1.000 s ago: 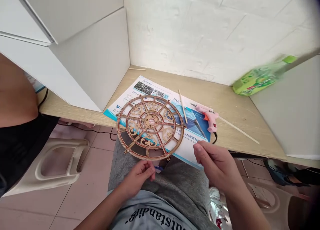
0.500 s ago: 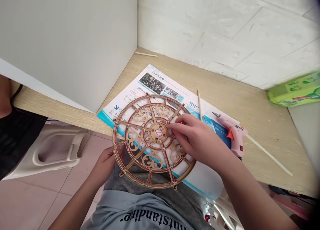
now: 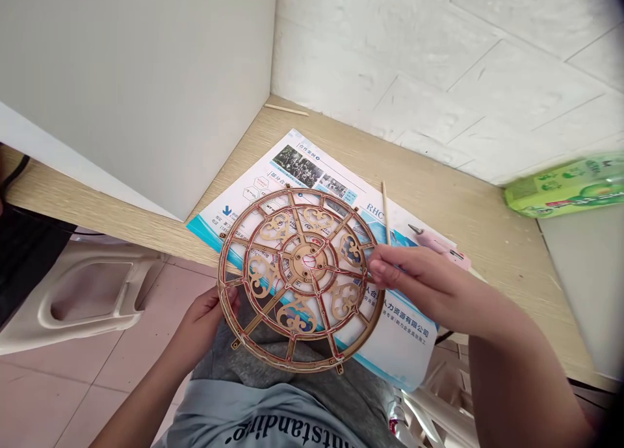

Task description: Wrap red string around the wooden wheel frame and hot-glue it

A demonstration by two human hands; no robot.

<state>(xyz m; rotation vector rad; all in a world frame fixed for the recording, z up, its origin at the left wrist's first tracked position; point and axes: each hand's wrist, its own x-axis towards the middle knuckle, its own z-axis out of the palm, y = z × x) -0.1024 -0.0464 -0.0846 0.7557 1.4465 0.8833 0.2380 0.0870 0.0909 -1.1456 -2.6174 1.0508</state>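
Note:
A round brown openwork wheel frame [image 3: 302, 337], with spokes, scroll-shaped ornaments and thin red and white wires along its rings, lies tilted between my hands, partly over a printed sheet [image 3: 409, 357]. My left hand [image 3: 209, 321] grips its lower left rim, thumb on top, other fingers hidden below. At the right rim my right hand [image 3: 414, 272] is closed, thumb and fingers pinching the edge. Beyond the right hand lies a pink glue gun [image 3: 433, 240], its handle hidden behind that hand. A thin pale stick [image 3: 385, 204] rests on the sheet near the wheel's upper right.
The wooden table [image 3: 234, 175] meets a white wall [image 3: 365, 51] at the back. A grey panel [image 3: 146, 77] rises at left. Another pale stick [image 3: 286, 110] lies in the corner. A green packet [image 3: 560, 188] stands at right. A plastic stool [image 3: 82, 298] is at lower left.
My right hand has moved from the wheel's centre outward to its right rim and taken hold there. My left hand keeps its grip on the lower left rim.

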